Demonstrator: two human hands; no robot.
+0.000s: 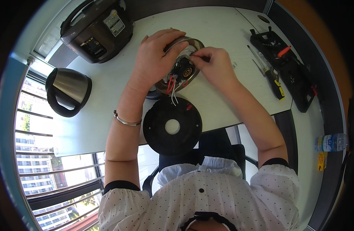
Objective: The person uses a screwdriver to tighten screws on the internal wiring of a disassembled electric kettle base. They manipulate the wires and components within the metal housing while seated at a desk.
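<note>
Over the table lies an opened, shiny metal electric kettle (161,85) with its inside facing up. In it sit a black round connector (184,70) with a brass-coloured ring, red wires (170,85) and white wires (174,94). My left hand (158,54) wraps over the kettle's left and far side, fingers closed on its rim. Thumb and forefinger of my right hand (213,61) pinch at the inside edge beside the connector; what they hold is too small to make out. Nearer me, a black disc (155,127) with a centre hole overhangs the table edge.
A dark cooker (100,34) stands far left, with a steel-and-black kettle (71,90) nearer. To the right, screwdrivers (271,75) lie beside an open black tool case (288,69). A water bottle (332,142) is at the far right, and a chair (215,144) is below.
</note>
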